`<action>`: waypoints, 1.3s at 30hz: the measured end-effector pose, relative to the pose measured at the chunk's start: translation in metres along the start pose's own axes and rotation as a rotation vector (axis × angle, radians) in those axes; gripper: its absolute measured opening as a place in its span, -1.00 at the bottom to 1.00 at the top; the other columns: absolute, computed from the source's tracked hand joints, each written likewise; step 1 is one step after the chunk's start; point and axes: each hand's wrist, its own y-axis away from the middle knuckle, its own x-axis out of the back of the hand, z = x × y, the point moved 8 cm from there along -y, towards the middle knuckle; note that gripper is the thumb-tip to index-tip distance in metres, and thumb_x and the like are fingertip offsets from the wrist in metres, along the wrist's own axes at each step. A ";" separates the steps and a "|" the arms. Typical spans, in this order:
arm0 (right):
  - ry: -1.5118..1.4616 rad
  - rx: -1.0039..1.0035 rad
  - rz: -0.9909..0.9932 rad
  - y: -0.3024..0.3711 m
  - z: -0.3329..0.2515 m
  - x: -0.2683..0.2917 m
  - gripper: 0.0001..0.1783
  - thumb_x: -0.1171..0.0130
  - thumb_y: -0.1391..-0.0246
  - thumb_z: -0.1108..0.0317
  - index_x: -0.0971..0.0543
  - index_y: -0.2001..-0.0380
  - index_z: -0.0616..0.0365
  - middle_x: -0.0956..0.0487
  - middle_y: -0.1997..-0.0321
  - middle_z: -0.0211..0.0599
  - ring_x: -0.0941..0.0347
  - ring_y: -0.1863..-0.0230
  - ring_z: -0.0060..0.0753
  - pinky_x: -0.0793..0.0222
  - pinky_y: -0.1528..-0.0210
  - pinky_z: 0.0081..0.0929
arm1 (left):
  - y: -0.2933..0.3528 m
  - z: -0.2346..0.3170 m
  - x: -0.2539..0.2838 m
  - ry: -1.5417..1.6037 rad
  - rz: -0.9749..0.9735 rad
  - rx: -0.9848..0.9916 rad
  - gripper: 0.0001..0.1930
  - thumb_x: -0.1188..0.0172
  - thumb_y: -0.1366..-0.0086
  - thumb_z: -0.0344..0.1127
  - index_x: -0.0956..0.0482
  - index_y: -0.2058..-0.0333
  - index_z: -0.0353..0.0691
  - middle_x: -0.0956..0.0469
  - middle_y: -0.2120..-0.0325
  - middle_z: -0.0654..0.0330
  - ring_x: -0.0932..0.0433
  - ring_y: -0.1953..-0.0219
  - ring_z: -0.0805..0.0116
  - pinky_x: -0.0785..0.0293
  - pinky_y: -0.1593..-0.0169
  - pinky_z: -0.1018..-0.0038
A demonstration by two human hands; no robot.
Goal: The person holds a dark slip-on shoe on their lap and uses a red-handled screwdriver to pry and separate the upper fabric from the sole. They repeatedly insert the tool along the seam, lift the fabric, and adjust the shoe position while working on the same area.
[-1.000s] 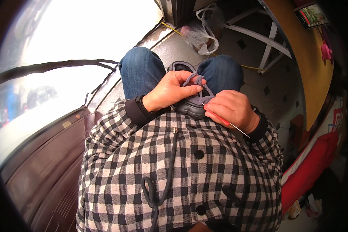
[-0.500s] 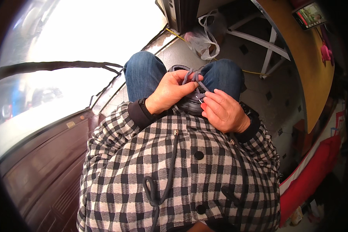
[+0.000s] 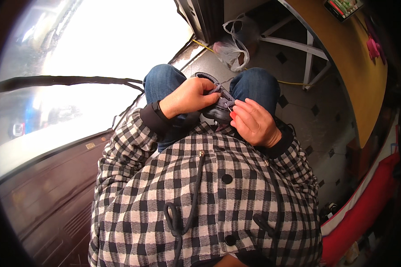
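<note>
A dark grey and black shoe [image 3: 214, 114] lies between my knees, its toe toward my body and its opening away from me. My left hand [image 3: 187, 96] is closed on its upper near the grey laces, thumb and fingers pinching there. From the right, my right hand [image 3: 256, 123] pinches a small red-handled tool [image 3: 232, 115] with a thin metal shaft. The metal end reaches the lace area of the shoe. Whether the tip passes through an eyelet is too small to tell.
Blue jeans knees [image 3: 164, 84] flank the shoe. A bright glass door stands at the left above a brown panel [image 3: 53, 191]. Ahead lie a clear plastic bag [image 3: 236, 51] and a white metal frame [image 3: 294, 46]. At the right is a wooden tabletop [image 3: 352, 66] with a phone [image 3: 343, 8].
The shoe has turned and shows more of its opening and toe. My left hand has shifted slightly left and no longer holds a raised lace loop. My right hand has moved slightly left.
</note>
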 end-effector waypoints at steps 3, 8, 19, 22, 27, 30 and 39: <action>0.001 -0.012 -0.006 -0.002 -0.001 0.001 -0.83 -0.23 0.07 0.38 -0.48 0.48 0.26 -0.53 0.21 -0.09 -0.51 0.12 -0.13 -0.49 0.07 -0.22 | 0.001 0.000 0.002 0.001 -0.084 0.050 -0.79 -0.21 -0.18 -0.33 -0.53 0.42 -0.42 -0.42 0.64 0.20 -0.33 0.55 0.56 -0.33 0.45 0.54; -0.115 -0.160 -0.021 -0.012 0.000 0.005 -0.80 -0.26 0.15 0.49 -0.49 0.43 0.34 -0.52 0.23 -0.06 -0.52 0.15 -0.06 -0.49 0.08 -0.21 | 0.010 -0.003 0.000 0.083 -0.063 0.033 -0.80 -0.21 -0.19 -0.34 -0.52 0.39 -0.41 -0.44 0.60 0.23 -0.35 0.51 0.57 -0.32 0.44 0.56; -0.596 -0.465 -0.206 -0.026 0.042 0.006 -0.91 -0.22 0.09 0.42 -0.55 0.47 0.19 -0.52 0.45 -0.24 -0.48 0.38 -0.19 -0.40 0.33 -0.39 | 0.028 0.000 -0.011 0.214 0.105 -0.056 -0.82 -0.21 -0.20 -0.34 -0.52 0.38 -0.38 -0.48 0.55 0.16 -0.42 0.47 0.50 -0.36 0.38 0.52; -0.732 -0.553 -0.294 -0.023 0.052 -0.003 -0.93 -0.18 0.05 0.42 -0.55 0.49 0.19 -0.54 0.46 -0.24 -0.49 0.41 -0.23 -0.39 0.35 -0.42 | 0.030 -0.001 -0.016 0.202 0.010 -0.011 -0.84 -0.16 -0.23 -0.37 -0.55 0.32 -0.38 -0.54 0.46 0.21 -0.45 0.37 0.55 -0.39 0.26 0.56; -1.071 -0.812 -0.375 -0.010 0.056 -0.025 -0.93 -0.12 -0.01 0.45 -0.54 0.43 0.23 -0.55 0.45 -0.33 -0.48 0.39 -0.45 -0.37 0.28 -0.54 | 0.033 0.006 -0.017 0.228 -0.032 -0.052 -0.83 -0.13 -0.26 -0.37 -0.54 0.30 -0.39 -0.56 0.43 0.18 -0.48 0.35 0.52 -0.41 0.24 0.56; -1.272 -0.939 -0.444 0.000 0.056 -0.037 -0.91 -0.12 -0.04 0.44 -0.55 0.37 0.21 -0.55 0.43 -0.42 -0.45 0.36 -0.60 -0.36 0.21 -0.62 | 0.033 0.008 -0.017 0.214 -0.047 -0.066 -0.83 -0.12 -0.27 -0.38 -0.54 0.29 -0.40 -0.57 0.42 0.18 -0.50 0.34 0.51 -0.42 0.24 0.57; -1.426 -0.965 -0.513 0.007 0.052 -0.036 -0.86 -0.26 -0.02 0.35 -0.58 0.41 0.19 -0.56 0.43 -0.43 -0.45 0.40 -0.67 -0.37 0.32 -0.73 | 0.036 0.008 -0.021 0.248 -0.085 -0.051 -0.83 -0.11 -0.29 -0.37 -0.53 0.29 -0.39 -0.57 0.39 0.18 -0.50 0.32 0.52 -0.42 0.21 0.58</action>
